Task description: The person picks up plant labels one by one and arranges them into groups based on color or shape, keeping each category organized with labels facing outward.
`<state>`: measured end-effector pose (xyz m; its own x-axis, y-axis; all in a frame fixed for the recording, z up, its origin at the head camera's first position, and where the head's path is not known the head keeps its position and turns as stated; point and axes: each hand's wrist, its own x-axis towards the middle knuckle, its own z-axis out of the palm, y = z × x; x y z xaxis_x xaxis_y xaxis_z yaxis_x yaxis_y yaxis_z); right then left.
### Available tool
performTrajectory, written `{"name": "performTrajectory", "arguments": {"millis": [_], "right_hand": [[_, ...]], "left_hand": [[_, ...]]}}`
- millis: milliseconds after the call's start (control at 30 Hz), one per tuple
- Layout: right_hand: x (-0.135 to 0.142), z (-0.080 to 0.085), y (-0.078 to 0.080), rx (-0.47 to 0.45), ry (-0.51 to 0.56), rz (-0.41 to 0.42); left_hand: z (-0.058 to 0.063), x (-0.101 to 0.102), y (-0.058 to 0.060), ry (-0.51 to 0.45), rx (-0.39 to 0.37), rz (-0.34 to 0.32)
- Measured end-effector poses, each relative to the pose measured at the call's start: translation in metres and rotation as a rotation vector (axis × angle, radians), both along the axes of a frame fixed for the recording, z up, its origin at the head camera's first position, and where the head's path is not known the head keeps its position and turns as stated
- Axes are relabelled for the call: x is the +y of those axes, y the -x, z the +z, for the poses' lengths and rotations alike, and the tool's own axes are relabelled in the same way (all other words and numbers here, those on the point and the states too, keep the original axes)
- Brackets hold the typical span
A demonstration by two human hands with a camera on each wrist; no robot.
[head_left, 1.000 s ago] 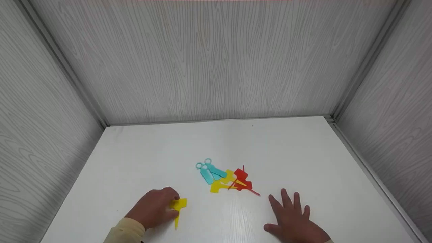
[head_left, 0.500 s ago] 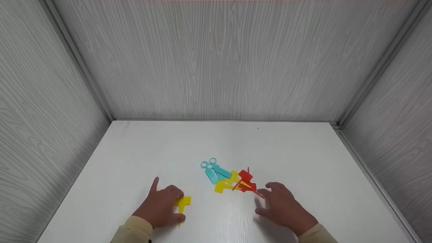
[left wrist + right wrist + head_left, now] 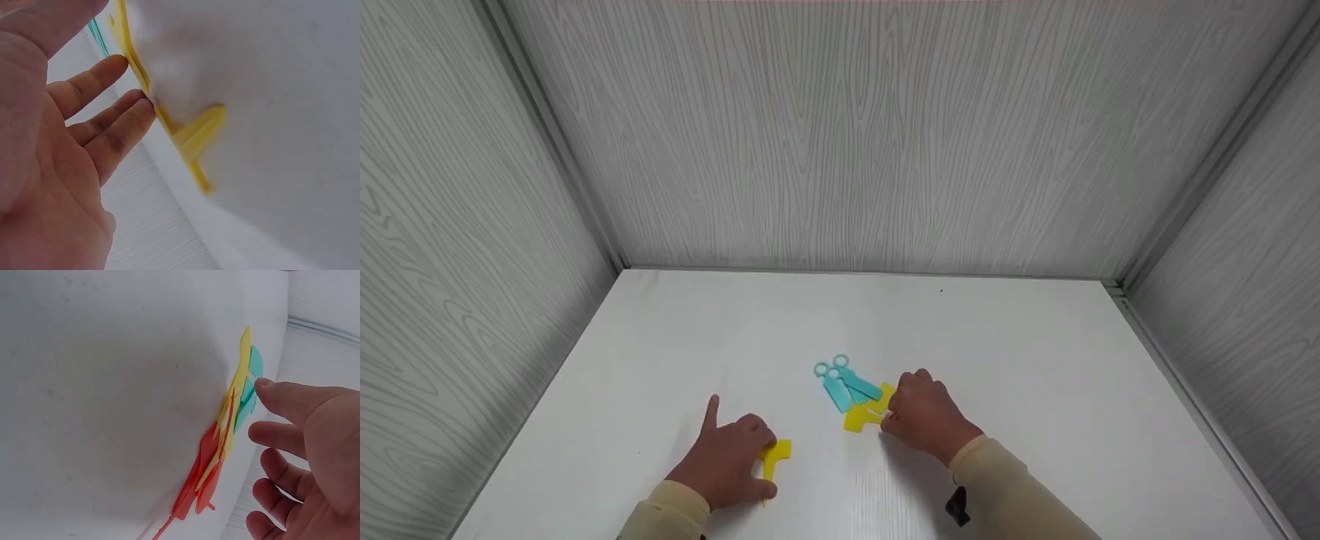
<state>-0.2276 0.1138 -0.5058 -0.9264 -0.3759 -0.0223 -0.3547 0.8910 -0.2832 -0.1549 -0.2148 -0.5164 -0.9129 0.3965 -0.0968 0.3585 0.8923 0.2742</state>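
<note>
On the white table my left hand (image 3: 726,459) lies over a single yellow T-shaped plant label (image 3: 781,450), thumb by its spike and a finger at its head. In the left wrist view the fingertips touch the edge of this label with straight fingers. My right hand (image 3: 924,412) is over the pile's right side, fingers bent, and covers most of the red plant labels (image 3: 209,486). The right wrist view has its thumb and index finger apart, with nothing visible between them. Yellow plant labels (image 3: 855,418) and teal tags with ring ends (image 3: 836,394) lie overlapped just left of it.
The white table (image 3: 720,322) has grey wood-grain panels on three sides; the back panel (image 3: 855,135) rises behind it. A pale sleeve (image 3: 997,480) with a dark patch covers the right wrist.
My right hand has moved from lying flat at the lower right, up and left, onto the red labels. The left hand stays by the single yellow label, with one outer finger now stretched out.
</note>
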Motion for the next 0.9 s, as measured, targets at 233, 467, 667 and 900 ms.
{"name": "performTrajectory", "arguments": {"millis": [233,467,667,900], "right_hand": [[-0.019,-0.004,0.008,-0.113,-0.026,-0.073],[-0.021,-0.002,0.007,-0.014,-0.22,0.026],[-0.012,0.002,0.003,0.012,-0.249,0.063],[-0.007,-0.005,0.004,0.055,-0.296,0.1]], "left_hand": [[0.001,-0.007,-0.002,0.018,-0.018,0.041],[0.0,-0.006,-0.001,0.024,-0.009,0.055],[-0.001,-0.002,0.001,0.004,0.003,0.028],[-0.004,0.001,0.003,0.011,0.0,0.024]]}}
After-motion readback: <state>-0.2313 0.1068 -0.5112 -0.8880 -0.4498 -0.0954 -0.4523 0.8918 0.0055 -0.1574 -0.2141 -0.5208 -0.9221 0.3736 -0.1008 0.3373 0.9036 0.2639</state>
